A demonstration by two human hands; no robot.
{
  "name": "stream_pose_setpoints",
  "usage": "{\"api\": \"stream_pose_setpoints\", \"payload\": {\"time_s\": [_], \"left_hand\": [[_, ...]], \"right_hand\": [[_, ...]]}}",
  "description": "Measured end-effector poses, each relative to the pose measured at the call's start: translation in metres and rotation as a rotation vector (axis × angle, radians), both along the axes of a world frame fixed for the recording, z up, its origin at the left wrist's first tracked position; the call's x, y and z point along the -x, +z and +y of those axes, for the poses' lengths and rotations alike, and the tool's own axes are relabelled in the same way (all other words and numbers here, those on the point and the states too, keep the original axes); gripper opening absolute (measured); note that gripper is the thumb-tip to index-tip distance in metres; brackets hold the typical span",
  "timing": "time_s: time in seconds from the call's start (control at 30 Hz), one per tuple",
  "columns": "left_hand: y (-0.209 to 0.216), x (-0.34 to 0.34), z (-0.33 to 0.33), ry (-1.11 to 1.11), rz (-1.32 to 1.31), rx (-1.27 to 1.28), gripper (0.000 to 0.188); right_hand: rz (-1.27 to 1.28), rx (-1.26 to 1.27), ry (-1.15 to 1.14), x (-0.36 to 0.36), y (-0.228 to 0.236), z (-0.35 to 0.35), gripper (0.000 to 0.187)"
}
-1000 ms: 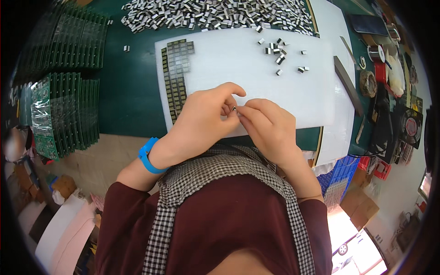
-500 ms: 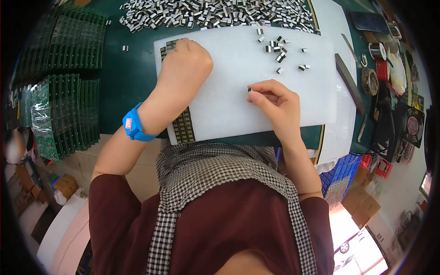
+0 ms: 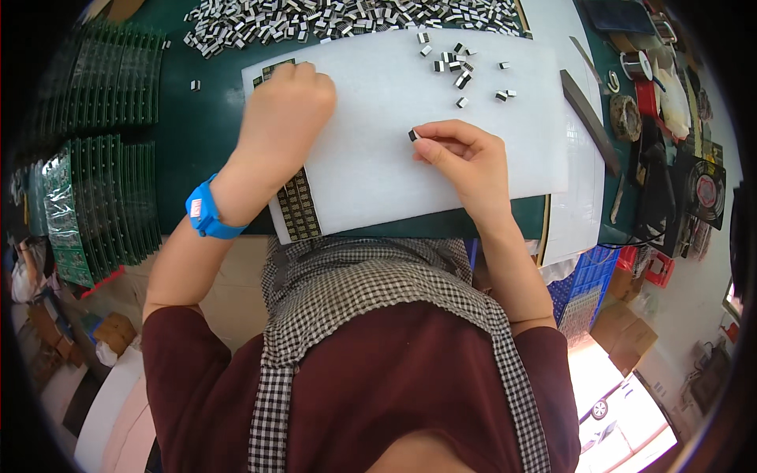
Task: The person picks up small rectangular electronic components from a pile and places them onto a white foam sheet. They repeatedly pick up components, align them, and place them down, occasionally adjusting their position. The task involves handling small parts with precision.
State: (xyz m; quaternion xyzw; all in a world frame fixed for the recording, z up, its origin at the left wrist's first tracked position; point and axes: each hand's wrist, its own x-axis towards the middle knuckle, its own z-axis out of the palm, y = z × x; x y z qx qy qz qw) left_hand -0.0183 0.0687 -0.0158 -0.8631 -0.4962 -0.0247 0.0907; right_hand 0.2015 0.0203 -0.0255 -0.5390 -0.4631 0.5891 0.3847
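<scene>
My left hand (image 3: 290,101), curled with its knuckles up, rests over the upper part of a black circuit-board panel (image 3: 298,206) marked with rows of small pale pads. What its fingertips hold, if anything, is hidden beneath it. The panel lies along the left edge of a white foam sheet (image 3: 371,185). Over the middle of that sheet, my right hand (image 3: 471,164) pinches a small black-and-white block (image 3: 414,135) between thumb and fingertips. Several similar loose blocks (image 3: 455,66) lie on the sheet farther back.
A big heap of the same blocks (image 3: 347,17) spreads along the far side of the green table (image 3: 197,126). Wrapped stacks of green circuit boards (image 3: 98,209) stand at left. On the right are a dark metal bar (image 3: 590,122), a solder spool (image 3: 635,66) and a tape roll (image 3: 625,118).
The whole view has shifted, so the table scene sits farther left and higher. The block in my right fingers looks slightly more tilted. My left hand stays over the panel.
</scene>
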Motion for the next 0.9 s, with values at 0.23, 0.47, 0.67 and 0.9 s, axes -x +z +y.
{"api": "stream_pose_setpoints", "payload": {"time_s": [0.23, 0.47, 0.67, 0.9], "left_hand": [[0.009, 0.000, -0.025, 0.331, -1.676, 1.211, 0.028], [0.001, -0.011, -0.034, 0.328, -1.758, 1.294, 0.032], [0.003, -0.015, -0.036, 0.303, -1.679, 1.247, 0.032], [0.019, -0.026, -0.042, 0.222, -1.295, 1.028, 0.037]], "right_hand": [[-0.387, -0.570, 0.069, 0.017, 0.014, -0.005, 0.015], [-0.434, -0.713, 0.081, 0.021, 0.013, -0.004, 0.016], [-0.474, -0.732, 0.112, 0.020, 0.010, -0.004, 0.016], [-0.649, -0.823, 0.183, 0.024, 0.005, -0.013, 0.018]]}}
